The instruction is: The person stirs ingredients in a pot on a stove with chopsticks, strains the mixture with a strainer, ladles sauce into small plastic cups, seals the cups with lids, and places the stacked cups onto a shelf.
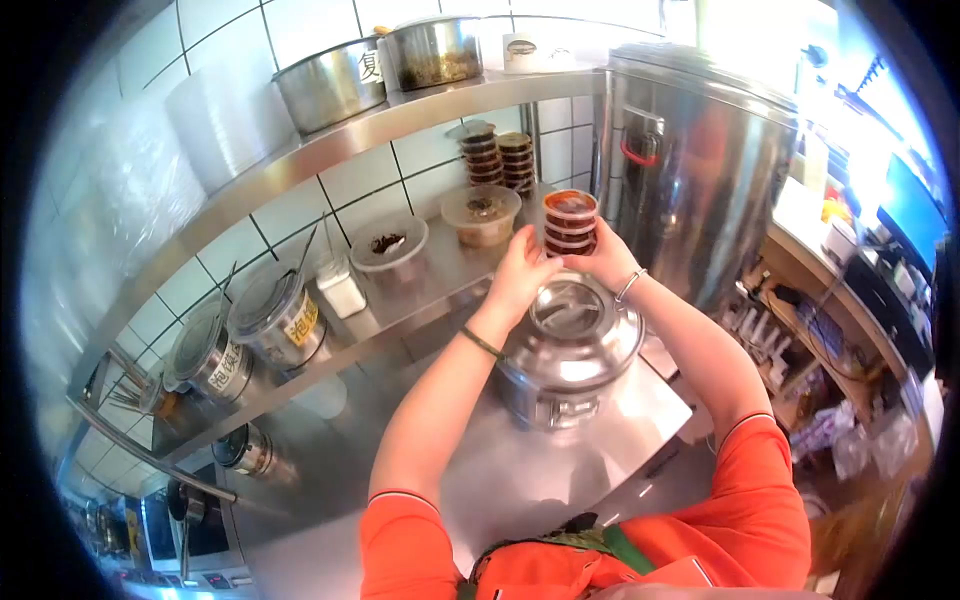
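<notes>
A stack of several small clear sauce cups (570,222) with dark red contents stands upright between my hands, above the shelf edge. My right hand (602,258) is closed around its lower right side. On the left side, my left hand (522,268) holds the base, thumb toward the bottom cup; part of its grip is hidden. Just below my hands sits a large lidded metal pot (570,350) on the steel counter. Behind the held cups, two more stacks of sauce cups (500,160) stand on the shelf.
The steel shelf (375,335) carries a tub of brown contents (481,215), a tub with dark bits (389,245), a white-filled jar (341,287) and lidded canisters (278,315). A tall steel barrel (695,180) stands right. Metal pots (435,52) sit on the upper shelf.
</notes>
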A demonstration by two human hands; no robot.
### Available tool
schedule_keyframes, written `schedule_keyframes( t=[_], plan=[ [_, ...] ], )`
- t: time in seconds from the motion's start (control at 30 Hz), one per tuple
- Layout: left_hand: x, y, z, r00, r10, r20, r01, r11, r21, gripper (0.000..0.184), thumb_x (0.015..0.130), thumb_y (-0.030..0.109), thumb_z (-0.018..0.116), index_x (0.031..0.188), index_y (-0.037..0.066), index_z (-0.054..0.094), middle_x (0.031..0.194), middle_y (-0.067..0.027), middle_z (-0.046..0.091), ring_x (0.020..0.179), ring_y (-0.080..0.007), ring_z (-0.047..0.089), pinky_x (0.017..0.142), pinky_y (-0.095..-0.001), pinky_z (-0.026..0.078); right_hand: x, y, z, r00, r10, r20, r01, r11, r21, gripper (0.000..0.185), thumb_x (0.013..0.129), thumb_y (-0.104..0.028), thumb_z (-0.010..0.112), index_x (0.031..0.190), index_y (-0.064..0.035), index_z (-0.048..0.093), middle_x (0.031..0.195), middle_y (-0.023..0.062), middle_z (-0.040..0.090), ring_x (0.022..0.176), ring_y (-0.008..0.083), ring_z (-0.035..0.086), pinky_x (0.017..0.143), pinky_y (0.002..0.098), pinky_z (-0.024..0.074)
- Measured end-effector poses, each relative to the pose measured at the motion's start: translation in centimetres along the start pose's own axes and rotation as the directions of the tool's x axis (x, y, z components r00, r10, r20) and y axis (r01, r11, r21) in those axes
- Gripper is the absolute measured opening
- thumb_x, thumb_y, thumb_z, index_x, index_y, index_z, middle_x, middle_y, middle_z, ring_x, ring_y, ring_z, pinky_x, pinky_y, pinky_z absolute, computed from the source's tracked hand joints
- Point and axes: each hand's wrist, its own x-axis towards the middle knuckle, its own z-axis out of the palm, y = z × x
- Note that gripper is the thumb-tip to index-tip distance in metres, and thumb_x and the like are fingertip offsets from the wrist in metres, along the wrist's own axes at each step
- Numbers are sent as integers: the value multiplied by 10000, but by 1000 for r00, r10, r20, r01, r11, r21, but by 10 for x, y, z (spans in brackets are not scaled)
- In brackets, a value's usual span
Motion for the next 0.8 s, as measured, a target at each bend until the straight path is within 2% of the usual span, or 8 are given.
schedule_keyframes(
  t=[0.1,0.2,0.3,0.4,0.5,0.63,0.7,0.8],
  plan=[
    [15,-19,-9,979,113,-169,-64,960,274,509,777,69,628,1235,-17,422,1239,-169,473,1154,-272,463,950,-345,399,44,47,-16,1000,5,29,-3,998,-68,685,622,-176,771,1162,23,401,1089,144,574,1018,196,570,893,313,446],
    [30,-14,-28,822,539,-184,-226,604,764,332,757,67,615,1076,17,536,1074,-132,548,967,-264,548,825,-334,446,73,61,-24,999,21,44,-16,993,-114,691,620,-180,772,1164,21,397,1091,151,572,1010,206,573,892,315,447],
    [63,4,-51,761,566,-318,-118,602,790,315,772,98,599,1070,19,538,1039,-149,558,1003,-290,529,843,-349,437,101,97,-24,997,29,65,-24,997,-77,690,621,-195,774,1156,28,399,1086,160,572,1006,223,576,888,322,449],
    [119,25,-74,797,555,-239,-24,424,905,437,777,177,602,1160,5,483,1162,-179,516,1087,-340,477,934,-392,386,124,119,-21,996,-20,86,24,998,-55,690,618,-214,778,1141,40,408,1082,177,570,1014,249,570,893,331,441],
    [169,40,-82,806,534,-255,110,289,951,524,785,220,625,1235,22,443,1240,-181,477,1160,-302,446,973,-368,364,130,115,-16,998,-28,57,34,994,-107,673,615,-216,775,1120,44,414,1051,199,569,1006,294,562,898,347,426],
    [213,29,-102,822,551,-145,63,165,984,556,799,281,593,1266,35,417,1297,-195,422,1192,-332,403,996,-374,337,141,125,-11,995,-73,64,77,995,-68,664,616,-215,771,1110,46,413,1037,209,567,1006,320,553,904,355,415],
    [225,23,-112,880,476,11,-12,-3,1000,470,836,260,532,1242,40,448,1291,-194,433,1177,-339,418,985,-380,351,145,127,-11,993,-69,97,75,995,-64,657,615,-210,771,1105,42,413,1052,216,564,1020,325,548,905,354,415],
    [230,33,-108,915,403,-24,49,-53,997,374,855,190,493,1203,53,494,1208,-190,508,1108,-333,483,932,-384,396,150,125,-10,994,-50,101,56,997,-56,673,616,-190,770,1129,42,401,1075,218,560,1030,329,544,900,352,418]
  ],
)
